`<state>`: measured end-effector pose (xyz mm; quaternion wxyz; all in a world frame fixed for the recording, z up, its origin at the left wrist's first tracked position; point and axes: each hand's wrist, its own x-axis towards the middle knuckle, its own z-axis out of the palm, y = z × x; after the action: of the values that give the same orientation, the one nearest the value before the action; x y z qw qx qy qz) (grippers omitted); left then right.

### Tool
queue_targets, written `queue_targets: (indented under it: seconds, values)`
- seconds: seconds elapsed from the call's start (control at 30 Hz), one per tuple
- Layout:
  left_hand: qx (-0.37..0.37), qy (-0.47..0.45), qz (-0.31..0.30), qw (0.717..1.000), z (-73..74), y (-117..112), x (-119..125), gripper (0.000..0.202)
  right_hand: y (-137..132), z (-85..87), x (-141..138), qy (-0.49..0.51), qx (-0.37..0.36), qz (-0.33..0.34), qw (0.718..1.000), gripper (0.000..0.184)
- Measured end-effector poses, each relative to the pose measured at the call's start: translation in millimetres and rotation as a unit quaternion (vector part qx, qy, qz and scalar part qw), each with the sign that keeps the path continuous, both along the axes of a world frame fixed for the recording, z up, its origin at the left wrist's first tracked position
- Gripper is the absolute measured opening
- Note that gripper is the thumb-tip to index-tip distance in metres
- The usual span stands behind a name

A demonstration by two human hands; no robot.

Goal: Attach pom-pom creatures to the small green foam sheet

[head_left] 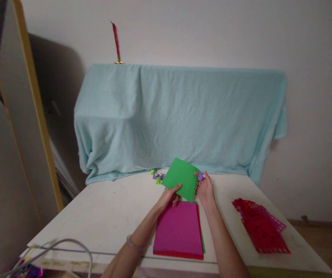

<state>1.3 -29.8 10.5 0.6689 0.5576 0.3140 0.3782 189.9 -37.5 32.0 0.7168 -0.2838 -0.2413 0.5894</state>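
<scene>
Gripped between thumb and fingers of my left hand [169,197] is a sheet of green paper [181,178], tilted above the table. A row of small punched holes runs along its right edge. My right hand [206,189] is closed around a small purple craft punch [201,176] at that edge; whether the paper sits inside the punch I cannot tell. Below lies a stack of coloured paper [179,229], magenta on top, with red and green edges showing. Behind my left hand stand several small purple and green punches [157,176] with eye-like tops.
Punched red and magenta sheets [263,227] lie at the right of the white table [110,216]. A light blue cloth [183,116] drapes over something at the back. A grey cable [75,241] loops over the front left edge, and a wood-framed mirror [35,96] leans at left.
</scene>
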Motion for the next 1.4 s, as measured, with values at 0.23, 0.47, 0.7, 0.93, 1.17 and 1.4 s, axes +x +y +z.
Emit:
queue_targets:
  seconds: [0.23,0.47,0.7,0.93,1.17,1.4]
  values:
    - [0.016,0.014,-0.016,1.000,-3.7,2,0,0.053,1,-0.6,1,0.024,0.008,-0.036,0.999,0.038]
    - [0.015,-0.041,0.084,0.995,1.7,1,0,0.051,-2,1.1,7,0.043,0.012,0.004,0.999,0.042]
    - [0.123,0.034,0.223,0.966,2.7,13,-5,0.054,6,-9.8,-3,-0.064,-0.049,-0.116,0.990,0.049]
    - [0.168,0.026,0.212,0.962,16.9,-7,-6,0.051,0,-2.8,-7,-0.062,-0.001,-0.129,0.990,0.047]
    - [0.092,0.001,0.108,0.990,11.6,-18,2,0.049,-1,3.8,-9,-0.039,-0.004,-0.069,0.997,0.049]
    - [0.180,0.122,0.018,0.976,10.0,-20,1,0.057,-1,6.7,-15,-0.033,0.021,-0.028,0.999,0.047]
